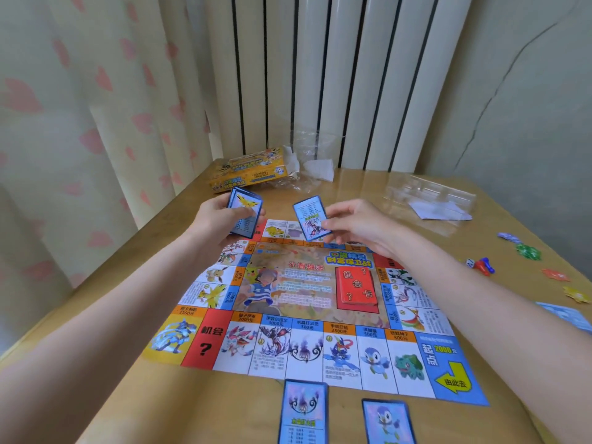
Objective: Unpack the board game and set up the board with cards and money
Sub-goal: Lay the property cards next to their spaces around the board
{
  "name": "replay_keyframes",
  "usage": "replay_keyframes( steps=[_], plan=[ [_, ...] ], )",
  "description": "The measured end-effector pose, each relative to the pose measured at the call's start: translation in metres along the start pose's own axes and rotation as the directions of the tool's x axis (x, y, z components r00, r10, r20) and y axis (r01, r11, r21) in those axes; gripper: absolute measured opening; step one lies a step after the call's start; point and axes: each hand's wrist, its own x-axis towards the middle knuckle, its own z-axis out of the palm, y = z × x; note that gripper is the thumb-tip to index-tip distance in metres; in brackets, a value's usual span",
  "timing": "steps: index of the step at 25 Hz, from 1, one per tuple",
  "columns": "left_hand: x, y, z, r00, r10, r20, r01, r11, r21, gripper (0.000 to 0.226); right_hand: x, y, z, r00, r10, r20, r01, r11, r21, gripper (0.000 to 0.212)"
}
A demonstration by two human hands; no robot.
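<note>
The paper game board (307, 318) lies flat on the wooden table (224, 408), with a red card stack (357, 288) in its middle. My left hand (217, 219) grips a stack of blue cards (245, 216) above the board's far left corner. My right hand (355, 221) pinches a single blue card (310, 219) above the board's far edge. Two blue cards lie face up below the board's near edge: a chandelier card (304, 411) and a penguin card (389, 423).
The yellow game box (246, 169) lies at the table's back left beside crumpled plastic wrap (315, 161). A clear plastic tray (431, 198) with white paper sits back right. Coloured tokens (528, 251), pawns and a die (480, 265) and paper money (567, 315) lie along the right edge.
</note>
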Motion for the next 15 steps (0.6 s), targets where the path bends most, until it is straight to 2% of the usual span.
replay_keyframes(
  steps=[3, 10, 15],
  plan=[
    [-0.006, 0.004, -0.025, 0.999, 0.026, -0.023, -0.026, 1.0, -0.011, 0.029, -0.004, -0.011, 0.016, 1.0, -0.025, -0.001, 0.024, 0.992, -0.127, 0.011],
    [-0.03, 0.01, -0.081, 0.996, 0.063, -0.064, -0.065, 0.997, -0.029, 0.027, -0.02, -0.044, 0.079, 0.976, -0.186, 0.11, 0.208, 0.947, -0.245, 0.01],
    [-0.041, 0.022, -0.094, 0.993, 0.1, -0.067, -0.105, 0.992, -0.076, 0.026, -0.023, -0.063, 0.106, 0.922, -0.383, -0.051, 0.343, 0.872, -0.349, 0.011]
  ],
)
